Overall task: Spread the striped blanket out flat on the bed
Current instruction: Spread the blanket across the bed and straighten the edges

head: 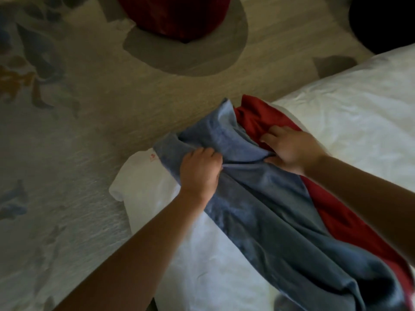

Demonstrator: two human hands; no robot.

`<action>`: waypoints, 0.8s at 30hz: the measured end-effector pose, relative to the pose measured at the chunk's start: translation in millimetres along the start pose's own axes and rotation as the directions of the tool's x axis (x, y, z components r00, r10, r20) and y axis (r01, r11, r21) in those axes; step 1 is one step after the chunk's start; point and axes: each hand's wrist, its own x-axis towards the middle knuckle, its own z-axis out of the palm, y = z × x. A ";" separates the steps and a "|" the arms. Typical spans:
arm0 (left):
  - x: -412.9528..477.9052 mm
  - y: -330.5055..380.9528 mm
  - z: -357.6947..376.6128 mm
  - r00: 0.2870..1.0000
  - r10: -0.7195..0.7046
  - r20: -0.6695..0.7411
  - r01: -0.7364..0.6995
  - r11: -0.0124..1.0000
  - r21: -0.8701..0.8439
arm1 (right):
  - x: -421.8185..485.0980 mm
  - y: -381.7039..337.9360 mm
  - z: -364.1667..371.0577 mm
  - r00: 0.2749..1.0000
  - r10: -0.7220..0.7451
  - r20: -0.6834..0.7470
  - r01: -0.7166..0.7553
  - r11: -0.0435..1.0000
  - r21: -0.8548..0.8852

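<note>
The blanket (265,198) is a bunched band of blue-grey and red cloth lying along the edge of the white bed (350,113), from the bed's corner toward the lower right. My left hand (199,169) grips a fold of the blue part near the corner. My right hand (289,149) lies on the cloth where blue meets red, fingers spread over the red part and thumb tucked under a blue fold. The blanket's lower end runs out of the frame.
A white sheet corner (143,182) hangs off the bed below my left hand. The floor is a beige patterned carpet (89,131). A dark red round seat (177,14) stands at the top, a dark object (386,21) at the top right.
</note>
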 end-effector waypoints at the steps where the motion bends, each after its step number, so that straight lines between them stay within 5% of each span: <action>1: 6.2 -2.1 -1.6 0.999 0.042 -0.004 -0.042 0.999 0.024 | 4.2 -4.2 -0.5 1.000 0.003 -0.030 -0.002 0.999 0.032; 4: 20.8 -17.6 -8.2 0.995 0.100 0.024 -0.103 0.985 0.138 | 26.9 -16.0 -9.5 0.998 -0.016 -0.058 0.019 0.999 0.048; 7: 32.1 -42.4 -15.6 0.999 -0.017 0.043 0.008 0.980 0.200 | 51.2 -25.3 -23.3 0.988 0.069 -0.138 -0.048 0.987 0.153; 10: 40.6 -58.2 -20.2 0.990 -0.071 0.120 0.046 0.979 0.201 | 70.3 -38.3 -31.6 0.977 0.212 -0.027 -0.194 0.933 0.302; 13: 38.3 -52.1 -23.9 0.990 0.007 0.138 -0.033 0.982 0.186 | 69.2 -41.1 -23.5 0.975 0.216 0.041 -0.218 0.921 0.323; 16: 24.6 -32.2 -26.6 0.982 0.187 0.035 -0.186 0.982 -0.028 | 41.3 -31.6 -10.2 0.959 0.244 -0.142 -0.190 0.930 0.314; 18: 11.4 -8.6 -23.7 0.929 0.368 0.030 -0.356 0.915 -0.190 | 9.8 -20.2 0.9 0.924 0.291 -0.248 -0.217 0.933 0.285; 20: -5.7 18.6 -16.7 0.801 0.574 0.168 -0.517 0.806 -0.288 | -26.6 -4.6 15.8 0.880 0.400 -0.257 -0.323 0.899 0.295; 22: -23.7 38.8 -6.0 0.645 0.710 0.284 -0.662 0.704 -0.258 | -62.5 10.8 30.9 0.836 0.512 -0.196 -0.453 0.847 0.279; 24: -36.0 48.6 2.9 0.603 0.739 0.299 -0.720 0.666 -0.195 | -88.8 23.0 44.7 0.803 0.583 -0.126 -0.548 0.805 0.227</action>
